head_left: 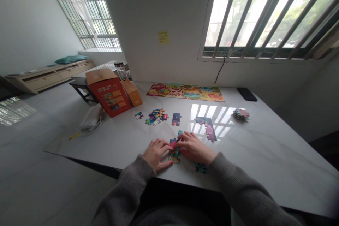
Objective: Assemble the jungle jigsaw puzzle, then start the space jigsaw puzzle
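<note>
The work item is a set of multicoloured cardboard jigsaw pieces with interlocking tabs; a small joined section point(174, 155) lies on the white marble table point(111, 144) at the near edge, directly beneath both hands, with a pink-toned piece point(173, 144) at its far end; a further joined section point(201, 168) lies just right of it and nearer the table edge. The left hand point(156, 154) sits at the left side of the near section, palm down, with fingers together and curved over it and thumb spread toward the near side; the right hand point(194, 147) reaches in from the right, palm down, with fingers close together and fingertips point(182, 136) at the far part of the section; the two hands nearly meet above the pieces. Whether either hand pinches a piece cannot be determined; both forearms are covered by grey knit sleeves point(241, 183). Farther out on the table lie a long joined strip point(206, 127) to the right, a single joined pair point(176, 119) at centre, a loose pile point(155, 117) left of it and a stack of pieces point(241, 114) at far right; an assembled puzzle point(185, 92) lies along the far edge; an orange puzzle box point(108, 93) stands at far left.
</note>
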Motion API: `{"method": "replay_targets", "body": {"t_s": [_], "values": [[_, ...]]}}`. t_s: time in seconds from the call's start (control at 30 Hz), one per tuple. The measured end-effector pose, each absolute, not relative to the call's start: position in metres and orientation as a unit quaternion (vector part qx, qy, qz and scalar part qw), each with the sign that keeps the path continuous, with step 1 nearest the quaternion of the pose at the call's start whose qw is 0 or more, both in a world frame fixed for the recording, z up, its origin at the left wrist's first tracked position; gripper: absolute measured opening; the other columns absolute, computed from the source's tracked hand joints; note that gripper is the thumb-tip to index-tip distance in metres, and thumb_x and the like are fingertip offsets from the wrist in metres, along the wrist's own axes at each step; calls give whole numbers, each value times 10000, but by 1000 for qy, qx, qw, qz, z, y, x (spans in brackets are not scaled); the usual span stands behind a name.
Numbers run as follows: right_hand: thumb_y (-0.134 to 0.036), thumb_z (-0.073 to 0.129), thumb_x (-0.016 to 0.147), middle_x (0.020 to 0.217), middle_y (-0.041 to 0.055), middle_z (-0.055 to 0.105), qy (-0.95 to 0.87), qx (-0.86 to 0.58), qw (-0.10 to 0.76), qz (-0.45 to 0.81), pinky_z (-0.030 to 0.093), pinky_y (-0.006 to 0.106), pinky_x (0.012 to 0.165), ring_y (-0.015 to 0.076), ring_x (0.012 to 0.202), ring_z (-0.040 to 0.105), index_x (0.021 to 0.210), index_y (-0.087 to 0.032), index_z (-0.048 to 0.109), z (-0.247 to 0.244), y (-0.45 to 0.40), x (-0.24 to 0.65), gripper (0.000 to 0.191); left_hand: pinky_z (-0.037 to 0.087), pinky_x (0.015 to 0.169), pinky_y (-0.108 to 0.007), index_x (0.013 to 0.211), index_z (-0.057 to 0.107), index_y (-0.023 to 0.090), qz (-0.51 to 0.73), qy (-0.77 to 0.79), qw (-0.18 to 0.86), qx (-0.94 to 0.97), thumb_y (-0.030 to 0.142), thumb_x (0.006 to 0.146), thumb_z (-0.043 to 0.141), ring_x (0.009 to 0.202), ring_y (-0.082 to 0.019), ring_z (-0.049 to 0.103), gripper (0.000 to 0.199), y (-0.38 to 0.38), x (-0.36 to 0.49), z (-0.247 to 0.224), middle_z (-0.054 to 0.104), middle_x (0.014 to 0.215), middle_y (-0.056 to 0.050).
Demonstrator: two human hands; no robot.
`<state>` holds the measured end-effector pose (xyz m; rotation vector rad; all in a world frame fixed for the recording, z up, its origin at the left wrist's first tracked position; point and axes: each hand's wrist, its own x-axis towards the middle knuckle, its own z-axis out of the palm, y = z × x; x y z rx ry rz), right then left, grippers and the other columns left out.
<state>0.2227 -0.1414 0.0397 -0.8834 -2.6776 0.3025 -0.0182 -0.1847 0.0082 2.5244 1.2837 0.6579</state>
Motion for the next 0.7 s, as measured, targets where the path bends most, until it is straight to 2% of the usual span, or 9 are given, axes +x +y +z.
{"method": "replay_targets", "body": {"t_s": [0.23,0.4,0.53,0.7], "values": [[-138,644,884,1071,54,575,-929,-306,154,142,393,366,944,214,1042,508,1112,-332,710,43,-143,222,307,382,946,-423,1068,654,251,224,437,116,863,372,740,793,1072,-259,529,376,-185,-18,10,643,1109,-44],[-247,674,901,1124,66,587,-927,-314,155,134,392,389,970,229,1069,500,1122,-293,694,41,-143,219,227,383,948,-430,1082,659,260,211,435,111,868,377,759,776,1079,-261,530,363,-185,-17,10,645,1121,-43],[-201,678,893,1131,60,583,-924,-321,160,132,398,382,970,223,1068,500,1126,-302,687,37,-140,219,254,386,955,-426,1096,655,253,211,435,110,869,372,759,772,1085,-258,531,376,-185,-18,10,644,1126,-45],[-246,681,908,1109,57,574,-917,-329,172,149,407,377,960,219,1054,501,1111,-321,707,34,-138,218,218,388,959,-421,1103,641,246,215,438,110,866,375,752,773,1080,-256,532,396,-185,-18,8,645,1123,-46]]}}
